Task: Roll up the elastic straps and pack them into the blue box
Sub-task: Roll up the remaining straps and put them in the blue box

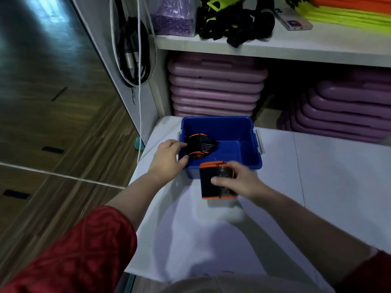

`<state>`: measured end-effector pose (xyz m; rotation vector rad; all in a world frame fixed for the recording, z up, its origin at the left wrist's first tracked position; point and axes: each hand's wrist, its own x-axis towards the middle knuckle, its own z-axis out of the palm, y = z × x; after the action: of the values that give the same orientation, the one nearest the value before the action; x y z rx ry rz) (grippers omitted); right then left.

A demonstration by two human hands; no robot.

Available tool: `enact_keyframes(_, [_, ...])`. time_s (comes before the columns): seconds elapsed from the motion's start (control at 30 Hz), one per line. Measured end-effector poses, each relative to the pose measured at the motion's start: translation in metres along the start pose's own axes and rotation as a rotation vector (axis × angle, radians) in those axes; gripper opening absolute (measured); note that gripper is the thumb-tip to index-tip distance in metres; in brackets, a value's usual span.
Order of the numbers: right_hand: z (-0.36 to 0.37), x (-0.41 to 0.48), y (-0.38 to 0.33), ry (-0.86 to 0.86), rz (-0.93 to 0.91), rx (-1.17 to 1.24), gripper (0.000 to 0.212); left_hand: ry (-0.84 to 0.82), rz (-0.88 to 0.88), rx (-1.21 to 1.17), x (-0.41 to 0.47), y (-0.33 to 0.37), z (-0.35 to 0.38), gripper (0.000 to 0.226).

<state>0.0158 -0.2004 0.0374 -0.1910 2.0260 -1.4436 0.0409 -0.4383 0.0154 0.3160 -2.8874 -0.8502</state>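
Note:
The blue box (251, 153) stands on the white table, its top uncovered. Inside it at the left lies a rolled black strap with orange edges (200, 145). My left hand (167, 158) rests on the box's left rim, fingers apart, with the fingertips touching that rolled strap. My right hand (239, 179) grips a second rolled black-and-orange strap (211, 182), held just in front of the box's near wall, above the table.
The white table (317, 187) runs to the right and toward me. A shelf behind the box holds stacked purple step boards (215, 85) and, above them, black and neon straps (232, 22). Cables (135, 51) hang at the left over the wood floor.

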Motion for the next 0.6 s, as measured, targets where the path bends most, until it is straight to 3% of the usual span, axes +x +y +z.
enact_keyframes(0.2, [-0.031, 0.065, -0.044, 0.187, 0.016, -0.156, 0.034, -0.002, 0.023, -0.026, 0.024, 0.000, -0.001, 0.040])
enact_keyframes(0.43, [0.005, 0.130, -0.011, 0.060, 0.268, -0.357, 0.060, -0.060, 0.111, 0.017, 0.035, -0.018, 0.012, 0.039])
enact_keyframes(0.6, [0.017, 0.146, -0.006, -0.029, 0.316, -0.348, 0.050, 0.014, 0.106, -0.034, 0.033, -0.022, 0.019, 0.042])
